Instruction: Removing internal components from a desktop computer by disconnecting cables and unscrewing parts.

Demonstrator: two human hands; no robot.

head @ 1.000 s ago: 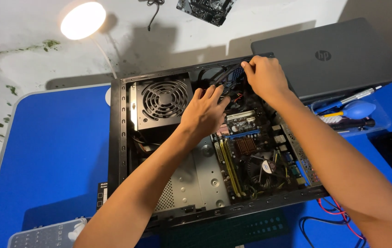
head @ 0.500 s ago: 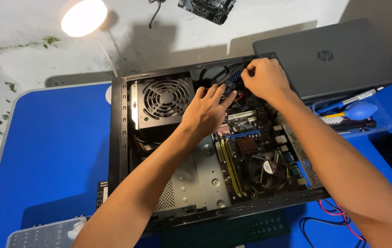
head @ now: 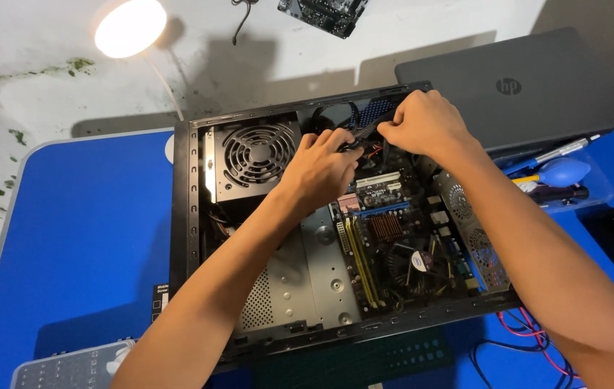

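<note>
Closed grey laptop (head: 530, 86), glowing round lamp (head: 130, 27), blue dust blower (head: 565, 171), perhaps screwdrivers beside it

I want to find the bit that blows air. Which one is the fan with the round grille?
Look at the open black computer case on the blue table. In its far left corner, just left of the left hand, sits a grey metal box. It is the only part with a big round grille of rings on top; the small fan nearer the middle has no grille.

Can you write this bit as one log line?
left hand: touching black cable | right hand: gripping black cable | place: open computer case
</note>
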